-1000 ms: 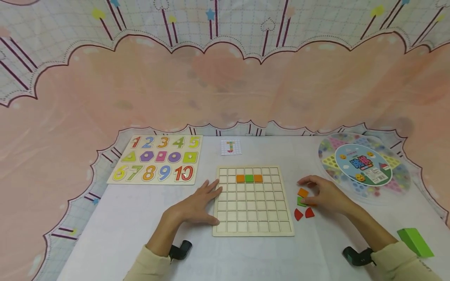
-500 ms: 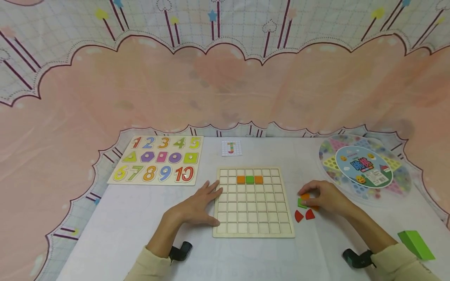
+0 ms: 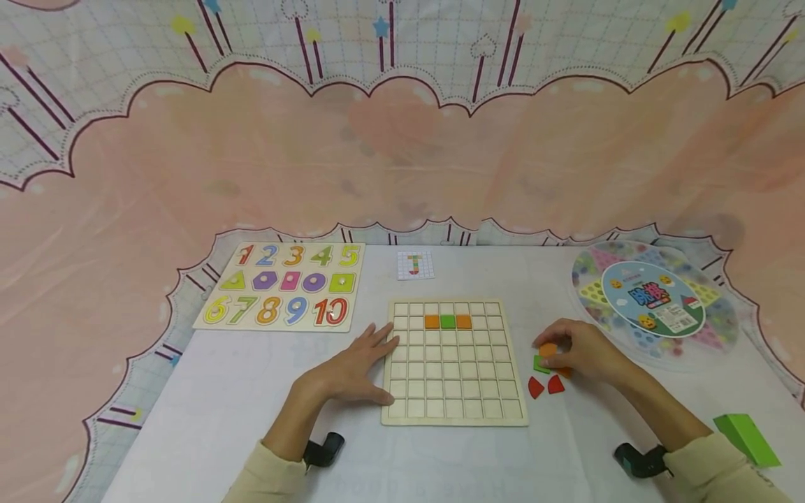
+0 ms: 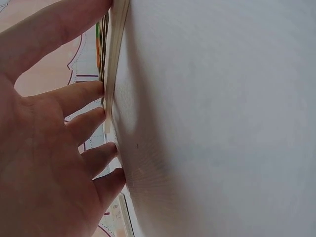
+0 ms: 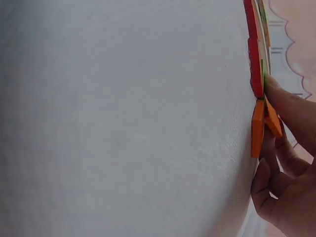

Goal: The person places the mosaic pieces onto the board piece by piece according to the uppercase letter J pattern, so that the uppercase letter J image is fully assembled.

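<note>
A wooden grid board [image 3: 453, 388] lies on the white table. Along its second row sit two orange square tiles [image 3: 432, 321] with a green square tile [image 3: 448, 321] between them. My left hand [image 3: 349, 367] rests at the board's left edge, fingers spread, thumb on the lower corner. To the right of the board, my right hand [image 3: 585, 349] pinches an orange tile [image 3: 548, 349] between thumb and fingers; it looks tilted in the right wrist view. Beside it lie a green tile [image 3: 541, 363], another orange tile [image 5: 257, 129], partly hidden by the hand in the head view, and two red quarter-round pieces [image 3: 536, 388].
A small pattern card [image 3: 415, 265] lies behind the board. The number and shape puzzle board [image 3: 277, 283] is at the back left. At the back right stands a round clear box [image 3: 654, 300] with a printed label. A green block [image 3: 746, 440] lies at the right.
My right thumb and fingers have closed on the orange tile, which now looks lifted at one edge. The left hand stays on the board. The head view has shifted slightly.
</note>
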Available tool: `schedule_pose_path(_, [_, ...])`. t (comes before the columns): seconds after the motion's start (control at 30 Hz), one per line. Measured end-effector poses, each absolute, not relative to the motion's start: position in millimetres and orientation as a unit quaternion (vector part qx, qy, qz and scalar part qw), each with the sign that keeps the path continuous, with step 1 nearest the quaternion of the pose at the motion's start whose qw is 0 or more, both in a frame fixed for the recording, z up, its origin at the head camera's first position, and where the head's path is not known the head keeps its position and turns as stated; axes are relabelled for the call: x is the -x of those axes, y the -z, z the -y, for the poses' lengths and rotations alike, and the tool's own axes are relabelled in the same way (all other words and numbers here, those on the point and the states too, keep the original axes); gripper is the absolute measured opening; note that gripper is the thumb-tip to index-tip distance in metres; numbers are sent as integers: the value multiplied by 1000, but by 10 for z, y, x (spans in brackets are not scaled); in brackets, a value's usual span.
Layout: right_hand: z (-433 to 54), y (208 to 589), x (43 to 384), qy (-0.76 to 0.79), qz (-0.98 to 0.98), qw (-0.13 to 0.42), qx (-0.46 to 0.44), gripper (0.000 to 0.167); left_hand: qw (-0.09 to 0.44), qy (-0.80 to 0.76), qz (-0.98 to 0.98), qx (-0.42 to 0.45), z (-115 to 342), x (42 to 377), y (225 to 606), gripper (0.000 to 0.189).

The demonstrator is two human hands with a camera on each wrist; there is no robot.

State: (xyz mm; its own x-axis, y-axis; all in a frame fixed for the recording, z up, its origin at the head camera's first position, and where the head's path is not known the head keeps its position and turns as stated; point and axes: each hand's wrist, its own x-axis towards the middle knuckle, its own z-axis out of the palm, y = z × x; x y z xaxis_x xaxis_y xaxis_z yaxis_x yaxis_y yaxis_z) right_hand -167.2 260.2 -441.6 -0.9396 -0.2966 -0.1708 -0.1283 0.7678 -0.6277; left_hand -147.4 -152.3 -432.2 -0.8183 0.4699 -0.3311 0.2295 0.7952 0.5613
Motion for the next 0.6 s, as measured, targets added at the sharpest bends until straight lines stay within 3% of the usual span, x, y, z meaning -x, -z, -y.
schedule_pose_path(0.33, [-2598, 4397, 1757, 336, -925, 126, 124, 26, 229, -258, -919, -189, 1537, 1484, 4326, 98])
schedule_pose_path(0.6, [-2466, 4371, 1843, 365, -919, 129, 72, 29, 230, -261, -918, -191, 1535, 1473, 4350, 98])
